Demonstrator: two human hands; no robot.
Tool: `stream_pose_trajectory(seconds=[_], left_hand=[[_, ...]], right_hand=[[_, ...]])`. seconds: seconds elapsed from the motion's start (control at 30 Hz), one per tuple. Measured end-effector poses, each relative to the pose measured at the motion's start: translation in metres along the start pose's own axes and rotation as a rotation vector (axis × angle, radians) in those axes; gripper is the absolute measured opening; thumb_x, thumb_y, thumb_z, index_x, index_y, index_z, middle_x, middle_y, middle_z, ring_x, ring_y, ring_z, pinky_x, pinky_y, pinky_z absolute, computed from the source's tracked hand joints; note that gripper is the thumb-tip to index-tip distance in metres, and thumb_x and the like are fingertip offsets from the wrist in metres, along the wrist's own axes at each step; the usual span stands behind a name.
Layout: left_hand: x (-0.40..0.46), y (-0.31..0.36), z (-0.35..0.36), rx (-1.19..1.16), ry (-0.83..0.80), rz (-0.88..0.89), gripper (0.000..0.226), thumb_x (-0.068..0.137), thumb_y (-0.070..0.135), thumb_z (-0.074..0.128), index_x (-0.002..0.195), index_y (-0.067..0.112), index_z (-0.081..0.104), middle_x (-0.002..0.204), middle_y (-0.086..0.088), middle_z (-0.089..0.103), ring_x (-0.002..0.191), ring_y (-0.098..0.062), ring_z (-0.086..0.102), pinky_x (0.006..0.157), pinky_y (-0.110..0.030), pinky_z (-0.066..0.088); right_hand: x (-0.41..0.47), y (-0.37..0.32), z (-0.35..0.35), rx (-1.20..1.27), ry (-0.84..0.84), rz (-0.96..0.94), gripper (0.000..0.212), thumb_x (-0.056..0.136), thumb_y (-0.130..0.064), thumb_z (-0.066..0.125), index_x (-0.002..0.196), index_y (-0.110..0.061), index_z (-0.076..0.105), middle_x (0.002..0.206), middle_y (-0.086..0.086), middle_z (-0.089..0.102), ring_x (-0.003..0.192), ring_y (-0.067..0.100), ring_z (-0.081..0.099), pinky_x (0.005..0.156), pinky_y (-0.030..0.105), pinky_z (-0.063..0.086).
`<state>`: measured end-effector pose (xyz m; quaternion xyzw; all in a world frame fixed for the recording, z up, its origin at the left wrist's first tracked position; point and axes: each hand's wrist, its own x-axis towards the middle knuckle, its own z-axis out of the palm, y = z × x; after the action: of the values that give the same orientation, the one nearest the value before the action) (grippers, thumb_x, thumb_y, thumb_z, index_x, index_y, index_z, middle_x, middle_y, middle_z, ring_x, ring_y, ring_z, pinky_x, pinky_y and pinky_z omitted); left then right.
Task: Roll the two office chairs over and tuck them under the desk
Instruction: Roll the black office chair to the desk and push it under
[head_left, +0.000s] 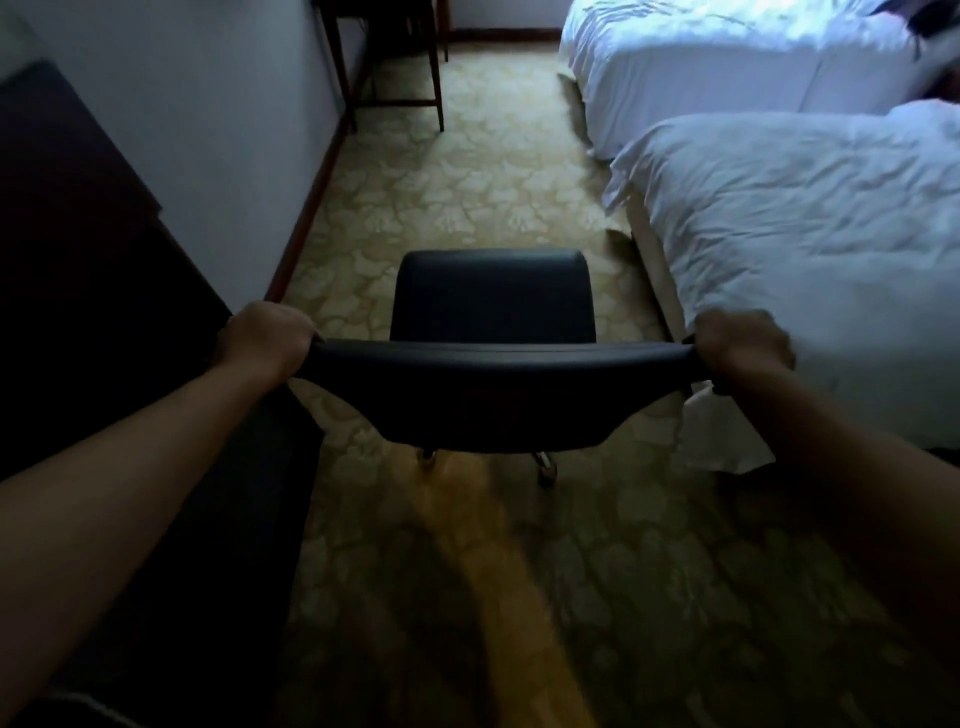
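Hands (267, 335) (740, 343) gripping padded, seemingly leather chair (493, 306)

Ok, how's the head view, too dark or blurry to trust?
Head view: foreground dim, both forearms in shadow; left hand sharp on the chair back, right hand motion-smeared; far bed washed out bright; wide-angle bending at the edges; desk legible.

Left hand (265, 338) clenched, right hand (740, 345) clenched
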<state>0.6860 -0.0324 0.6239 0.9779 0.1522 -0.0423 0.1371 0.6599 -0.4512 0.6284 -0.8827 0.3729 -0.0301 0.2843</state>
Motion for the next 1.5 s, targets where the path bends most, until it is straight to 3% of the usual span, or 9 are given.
stream_pose_trajectory(seconds=[0.13, 0.23, 0.3, 0.4, 0.5, 0.7, 0.87, 1.07, 1.5], left_hand=[[0.062, 0.040, -0.022, -0.043, -0.016, -0.038, 0.035, 0.093, 0.022, 0.048, 0.117, 0.007, 0.069, 0.124, -0.022, 0.063, 0.107, -0.041, 0.060, 0.090, -0.039, 0.049], [0.111, 0.066, -0.031, -0.140, 0.076, -0.101, 0.036, 0.091, 0.023, 0.052, 0.113, 0.002, 0.070, 0.118, -0.028, 0.064, 0.104, -0.044, 0.061, 0.079, -0.036, 0.044], [0.141, 0.090, -0.033, -0.193, 0.156, -0.098, 0.034, 0.092, 0.021, 0.047, 0.100, -0.005, 0.069, 0.115, -0.032, 0.063, 0.103, -0.047, 0.059, 0.076, -0.037, 0.038], [0.180, 0.114, -0.043, -0.218, 0.204, -0.117, 0.029, 0.092, 0.021, 0.047, 0.078, 0.003, 0.065, 0.115, -0.035, 0.060, 0.104, -0.048, 0.057, 0.077, -0.039, 0.038], [0.201, 0.123, -0.043, -0.135, 0.133, -0.100, 0.032, 0.097, 0.015, 0.045, 0.101, -0.009, 0.066, 0.115, -0.035, 0.061, 0.105, -0.048, 0.057, 0.080, -0.041, 0.042], [0.210, 0.187, -0.042, -0.194, 0.243, 0.092, 0.034, 0.079, 0.028, 0.038, 0.070, 0.007, 0.065, 0.074, -0.014, 0.065, 0.070, -0.036, 0.059, 0.063, -0.040, 0.045], [0.233, 0.214, -0.028, -0.253, 0.196, 0.071, 0.034, 0.074, 0.037, 0.040, 0.057, 0.011, 0.051, 0.060, -0.007, 0.058, 0.062, -0.032, 0.056, 0.059, -0.039, 0.045], [0.295, 0.232, -0.036, -0.265, 0.223, 0.057, 0.036, 0.073, 0.037, 0.039, 0.056, 0.012, 0.057, 0.058, -0.003, 0.058, 0.060, -0.029, 0.056, 0.053, -0.033, 0.036], [0.512, 0.287, -0.042, -0.271, 0.248, 0.218, 0.036, 0.074, 0.039, 0.035, 0.058, 0.020, 0.061, 0.071, -0.008, 0.065, 0.069, -0.034, 0.057, 0.062, -0.037, 0.043]], right_hand=[[0.054, -0.047, -0.003, -0.003, 0.008, 0.036, 0.068, 0.073, -0.044, 0.036, 0.116, 0.003, 0.059, 0.121, 0.026, 0.061, 0.107, 0.040, 0.060, 0.082, 0.037, 0.042], [0.098, -0.086, -0.002, 0.015, -0.008, 0.051, 0.071, 0.075, -0.047, 0.034, 0.120, 0.002, 0.058, 0.123, 0.024, 0.060, 0.109, 0.040, 0.059, 0.090, 0.041, 0.044], [0.137, -0.112, -0.001, 0.018, -0.016, 0.045, 0.069, 0.084, -0.048, 0.033, 0.125, 0.002, 0.055, 0.131, 0.024, 0.055, 0.117, 0.039, 0.055, 0.096, 0.042, 0.044], [0.195, -0.147, 0.008, -0.044, -0.093, -0.006, 0.068, 0.092, -0.047, 0.027, 0.133, 0.003, 0.049, 0.142, 0.026, 0.045, 0.128, 0.039, 0.046, 0.104, 0.045, 0.038], [0.230, -0.162, 0.019, -0.143, -0.159, -0.075, 0.067, 0.095, -0.047, 0.024, 0.137, 0.001, 0.045, 0.144, 0.029, 0.040, 0.131, 0.042, 0.041, 0.106, 0.048, 0.033], [0.299, -0.178, 0.018, -0.234, -0.260, -0.161, 0.048, 0.098, -0.027, 0.032, 0.129, 0.005, 0.049, 0.138, 0.032, 0.045, 0.127, 0.044, 0.043, 0.100, 0.046, 0.036], [0.357, -0.207, 0.016, -0.153, -0.241, -0.125, 0.053, 0.094, -0.034, 0.040, 0.127, 0.004, 0.054, 0.138, 0.033, 0.046, 0.126, 0.044, 0.045, 0.099, 0.042, 0.037], [0.395, -0.250, 0.027, -0.154, -0.276, -0.209, 0.046, 0.096, -0.033, 0.042, 0.125, -0.001, 0.057, 0.134, 0.034, 0.047, 0.124, 0.043, 0.045, 0.098, 0.042, 0.037], [0.502, -0.360, 0.070, -0.074, -0.105, -0.086, 0.055, 0.092, -0.033, 0.034, 0.126, 0.005, 0.054, 0.134, 0.030, 0.050, 0.122, 0.042, 0.049, 0.094, 0.040, 0.038]])
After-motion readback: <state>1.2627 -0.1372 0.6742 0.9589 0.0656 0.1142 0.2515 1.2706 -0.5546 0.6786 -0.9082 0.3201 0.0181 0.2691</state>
